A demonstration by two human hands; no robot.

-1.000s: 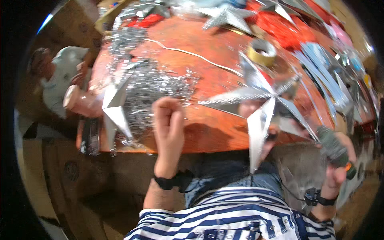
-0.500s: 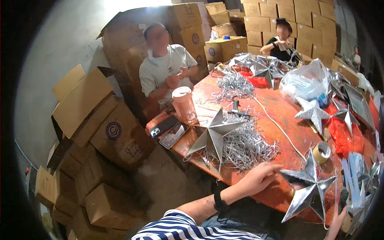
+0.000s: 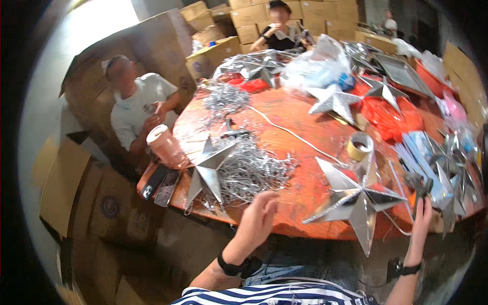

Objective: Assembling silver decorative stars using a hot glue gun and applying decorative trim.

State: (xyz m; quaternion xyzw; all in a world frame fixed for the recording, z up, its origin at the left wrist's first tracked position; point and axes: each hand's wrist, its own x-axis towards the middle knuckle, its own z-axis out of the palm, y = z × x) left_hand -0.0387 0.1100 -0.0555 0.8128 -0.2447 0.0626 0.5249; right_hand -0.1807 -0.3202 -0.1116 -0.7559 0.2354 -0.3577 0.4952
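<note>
A large silver five-pointed star (image 3: 362, 193) with a glittery trim along some edges lies at the table's front edge, between my hands. My left hand (image 3: 258, 218) hovers near that edge, left of the star, with loosely bent fingers and nothing in them. To the star's right, my right hand (image 3: 421, 226) has its fingertips on the handle of a dark glue gun (image 3: 419, 184); part of the grip is hidden. Beyond my left hand lies a heap of silver tinsel (image 3: 254, 173), and a plain silver star (image 3: 207, 170) leans against its left side.
The red table (image 3: 305, 137) also bears a tape roll (image 3: 360, 146), a second dark glue gun (image 3: 233, 131), a white cord, a pink cup (image 3: 166, 147), two phones (image 3: 161, 185), plastic bags (image 3: 325, 66) and more stars (image 3: 335, 101). Two people sit across it. Cardboard boxes (image 3: 96, 193) stand left.
The view has swung right, so the table appears further left and higher. My left hand has drawn back from the star. My right hand with the glue gun is further up beside the star.
</note>
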